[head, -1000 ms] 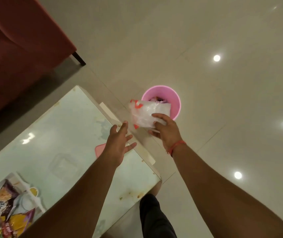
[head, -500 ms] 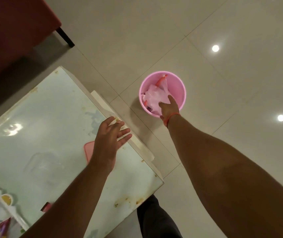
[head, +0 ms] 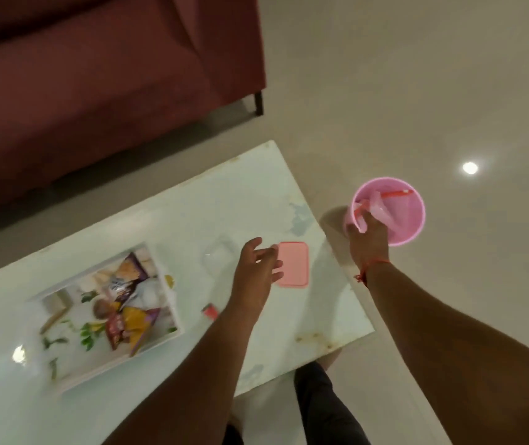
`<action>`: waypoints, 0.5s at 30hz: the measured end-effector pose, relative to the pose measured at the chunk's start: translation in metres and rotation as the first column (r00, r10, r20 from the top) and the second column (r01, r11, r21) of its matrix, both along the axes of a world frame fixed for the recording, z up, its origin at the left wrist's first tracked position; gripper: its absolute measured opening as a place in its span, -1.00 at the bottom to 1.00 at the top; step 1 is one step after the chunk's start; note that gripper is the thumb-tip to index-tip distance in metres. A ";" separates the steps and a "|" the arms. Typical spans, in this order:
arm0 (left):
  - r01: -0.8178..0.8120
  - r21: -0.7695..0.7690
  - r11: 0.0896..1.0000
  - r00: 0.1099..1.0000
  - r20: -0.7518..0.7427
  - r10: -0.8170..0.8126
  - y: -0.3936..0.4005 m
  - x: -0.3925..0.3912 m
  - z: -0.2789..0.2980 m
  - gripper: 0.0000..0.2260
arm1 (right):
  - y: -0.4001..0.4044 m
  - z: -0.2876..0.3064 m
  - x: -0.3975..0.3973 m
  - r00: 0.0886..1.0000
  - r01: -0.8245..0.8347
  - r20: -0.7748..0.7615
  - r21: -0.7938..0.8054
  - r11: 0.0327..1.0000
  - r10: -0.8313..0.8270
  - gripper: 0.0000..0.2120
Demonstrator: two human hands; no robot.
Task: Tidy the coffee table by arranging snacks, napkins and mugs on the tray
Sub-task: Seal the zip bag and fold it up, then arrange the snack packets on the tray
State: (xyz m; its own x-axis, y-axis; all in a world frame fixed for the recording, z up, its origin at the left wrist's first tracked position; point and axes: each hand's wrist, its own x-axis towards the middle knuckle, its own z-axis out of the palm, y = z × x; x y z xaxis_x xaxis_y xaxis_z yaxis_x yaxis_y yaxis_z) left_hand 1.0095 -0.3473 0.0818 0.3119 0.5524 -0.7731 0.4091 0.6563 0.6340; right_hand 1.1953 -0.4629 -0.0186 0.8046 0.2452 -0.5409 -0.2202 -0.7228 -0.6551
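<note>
A white tray (head: 97, 376) lies on the pale coffee table (head: 224, 210) and holds several snack packets (head: 128, 319). My left hand (head: 256, 268) hovers open over the table, fingers spread, just left of a flat pink lid (head: 295, 264). My right hand (head: 367, 234) reaches past the table's right end to the near rim of a pink bin (head: 412, 220) on the floor. Its fingers pinch a crumpled clear plastic wrapper (head: 382, 208) with red trim that lies inside the bin.
A clear plastic container (head: 219, 255) sits beside my left hand, and a small red item (head: 210, 311) lies near my left wrist. A dark red sofa (head: 96, 91) stands behind the table. My leg (head: 321, 409) is at the table's near corner.
My view has swung left, bringing the tray and sofa into sight. My right hand went from holding the wrapper above the bin to pressing it inside. My left hand drew back from the table's edge.
</note>
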 end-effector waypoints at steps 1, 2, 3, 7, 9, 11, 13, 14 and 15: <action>-0.005 0.018 1.000 1.000 -0.001 0.005 0.007 -0.020 0.009 -0.64 | 0.013 0.014 -0.018 0.998 -0.063 0.026 -0.009 0.998 0.064 -0.56; -0.014 0.037 0.999 1.000 -0.002 0.014 0.014 -0.040 0.019 -0.63 | 0.027 0.029 -0.037 0.991 -0.124 0.050 -0.009 0.992 0.125 -0.55; -0.022 0.055 0.998 1.000 -0.005 0.022 0.020 -0.058 0.026 -0.62 | 0.039 0.046 -0.055 0.982 -0.171 0.073 -0.013 0.985 0.172 -0.53; -0.013 0.133 0.991 0.998 -0.065 0.022 0.055 -0.155 0.052 -0.47 | 0.089 0.107 -0.156 0.939 -0.337 0.075 0.022 0.941 0.334 -0.51; 0.049 0.176 0.983 0.989 -0.149 -0.023 0.072 -0.205 0.060 -0.49 | 0.109 0.118 -0.207 0.895 -0.442 0.078 0.019 0.897 0.439 -0.52; 0.097 0.220 0.971 0.972 -0.231 -0.045 0.091 -0.260 0.057 -0.55 | 0.132 0.120 -0.260 0.846 -0.531 0.082 0.033 0.847 0.527 -0.52; 0.181 0.257 0.949 0.941 -0.325 -0.092 0.104 -0.300 0.050 -0.56 | 0.145 0.117 -0.295 0.800 -0.599 0.064 0.021 0.800 0.597 -0.51; 0.210 0.258 0.943 0.923 -0.370 -0.104 0.109 -0.324 0.045 -0.55 | 0.153 0.113 -0.315 0.766 -0.642 0.050 0.010 0.767 0.641 -0.50; 0.225 0.252 0.941 0.908 -0.406 -0.108 0.114 -0.346 0.039 -0.54 | 0.159 0.108 -0.334 0.728 -0.685 0.032 0.001 0.729 0.684 -0.49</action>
State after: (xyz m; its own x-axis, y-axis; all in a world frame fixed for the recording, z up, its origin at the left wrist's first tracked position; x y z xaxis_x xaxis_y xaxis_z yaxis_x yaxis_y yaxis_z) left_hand 0.6638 -0.2328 0.1211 0.1328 0.7339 -0.6661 0.7437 0.3705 0.5564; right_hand 0.8618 -0.3038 0.0894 0.4302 0.7414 -0.5150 0.3492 -0.6628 -0.6624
